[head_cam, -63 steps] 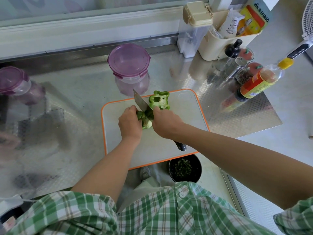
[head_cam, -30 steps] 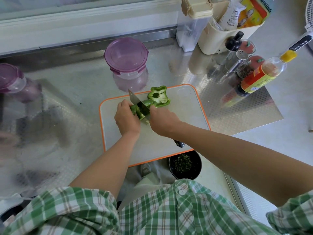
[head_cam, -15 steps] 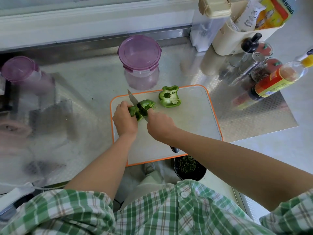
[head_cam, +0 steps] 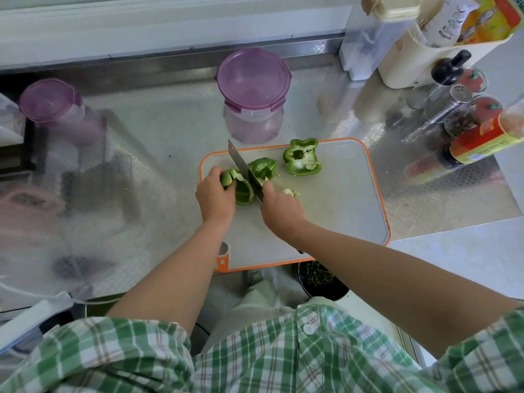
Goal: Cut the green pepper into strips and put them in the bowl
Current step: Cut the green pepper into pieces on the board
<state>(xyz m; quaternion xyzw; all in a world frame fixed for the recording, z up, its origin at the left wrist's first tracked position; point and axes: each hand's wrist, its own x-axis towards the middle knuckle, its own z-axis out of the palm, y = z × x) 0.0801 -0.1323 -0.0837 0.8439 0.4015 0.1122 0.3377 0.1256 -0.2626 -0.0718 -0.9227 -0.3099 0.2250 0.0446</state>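
Since half a second back, the knife has dropped through the held pepper piece on the cutting board's far-left part. A cut section now lies free on the blade's right.

Left hand: fingers curled over the held pepper piece. Right hand: clenched round the knife handle.

Uncut pepper half sits toward the board's far edge. Judged: still coarse chunks, no strips yet.

Dark bowl sits just off the board's near edge; no pepper visible inside.

Bottle, off the board's right side: red-and-yellow label, print too blurred to read.
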